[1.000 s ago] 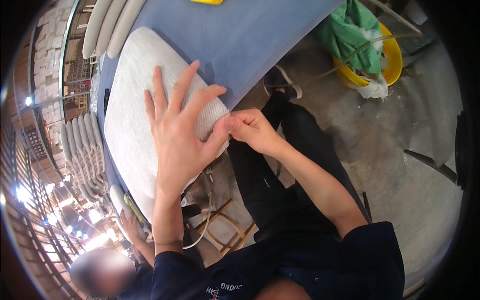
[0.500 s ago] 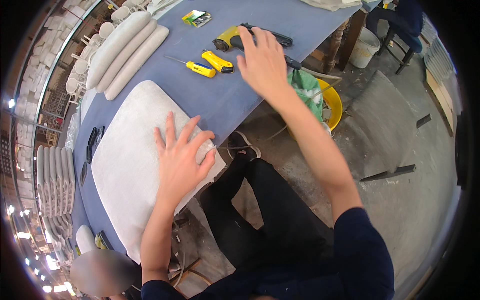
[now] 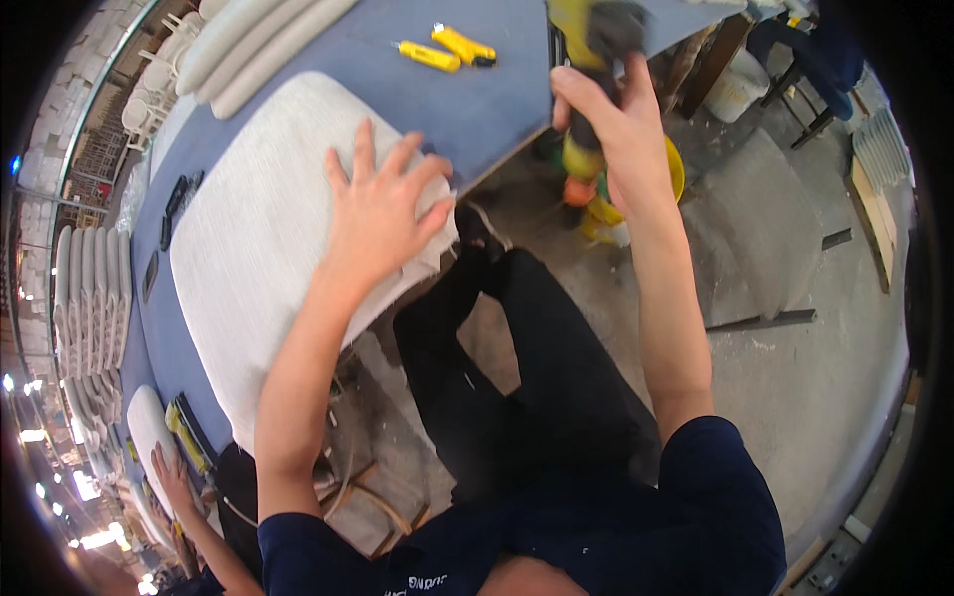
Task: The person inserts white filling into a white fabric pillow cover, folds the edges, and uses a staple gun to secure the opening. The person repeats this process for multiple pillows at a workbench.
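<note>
Bordering concrete (image 3: 795,382), a blue table (image 3: 462,114) bears a pad (image 3: 248,238), left hand (image 3: 386,214) splayed atop, right hand (image 3: 633,149) gripping a tool (image 3: 608,42).

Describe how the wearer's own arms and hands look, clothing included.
The left hand and right hand are ungloved, with five fingers each where visible. Both the left forearm and right forearm are bare, below dark navy short sleeves that look plain.

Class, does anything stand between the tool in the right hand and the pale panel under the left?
Nothing loose shows between the blurred tool and the pale panel; only the left hand, spread on the panel, covers part of it.
</note>
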Motion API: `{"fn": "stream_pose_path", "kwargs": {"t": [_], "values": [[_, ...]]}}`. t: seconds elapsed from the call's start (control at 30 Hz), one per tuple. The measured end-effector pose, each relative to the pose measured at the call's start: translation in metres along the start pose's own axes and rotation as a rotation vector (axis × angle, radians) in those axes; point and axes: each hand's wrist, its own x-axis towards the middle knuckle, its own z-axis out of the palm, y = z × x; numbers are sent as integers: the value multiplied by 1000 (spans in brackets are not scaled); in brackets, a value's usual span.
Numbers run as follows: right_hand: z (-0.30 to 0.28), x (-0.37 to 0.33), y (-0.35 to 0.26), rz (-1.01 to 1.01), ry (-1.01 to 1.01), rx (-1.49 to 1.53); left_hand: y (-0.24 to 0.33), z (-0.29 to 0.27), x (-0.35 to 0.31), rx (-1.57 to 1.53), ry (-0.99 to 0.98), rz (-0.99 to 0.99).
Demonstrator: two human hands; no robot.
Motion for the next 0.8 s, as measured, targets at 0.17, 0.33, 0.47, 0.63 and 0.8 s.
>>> {"fn": "stream_pose_path", "kwargs": {"t": [0.17,0.33,0.47,0.63,0.8], "values": [[14,-127,-4,483,-63,318,0,5,0,-1,45,46],[35,-164,22,174,-163,-95,4,3,3,17,-27,32],[34,-164,40,61,-150,-173,6,-2,6,19,-58,7],[23,-147,65,-53,-217,-265,4,-2,9,9,-54,14],[26,-144,62,-27,-223,-249,6,-4,9,5,-50,7]]}}
